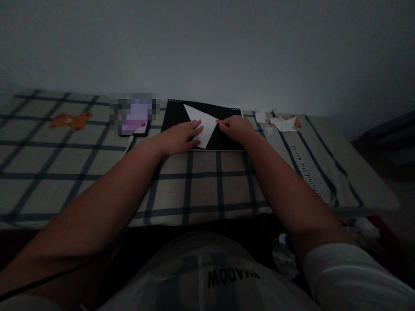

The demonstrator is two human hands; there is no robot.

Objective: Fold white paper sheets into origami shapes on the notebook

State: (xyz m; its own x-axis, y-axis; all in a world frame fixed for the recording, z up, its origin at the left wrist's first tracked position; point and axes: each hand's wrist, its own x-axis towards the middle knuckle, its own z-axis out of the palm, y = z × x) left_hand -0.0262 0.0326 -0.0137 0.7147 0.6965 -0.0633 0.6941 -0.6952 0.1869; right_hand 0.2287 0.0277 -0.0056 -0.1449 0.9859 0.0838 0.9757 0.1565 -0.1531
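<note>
A folded white paper (205, 125) with pointed corners lies on a black board (175, 113) with small holes along its far edge. My left hand (182, 137) rests with fingers spread, its fingertips on the left part of the paper. At the paper's right corner, the thumb and index finger of my right hand (236, 128) are pinched on its tip. The paper lies flat under both hands.
On the checked tablecloth (204, 185) a phone (136, 116) with a white cable is at the left, beyond it an orange bear-shaped piece (70, 122). Small paper scraps (260, 117) and a folded paper boat (285, 124) are at the right. A wall stands behind.
</note>
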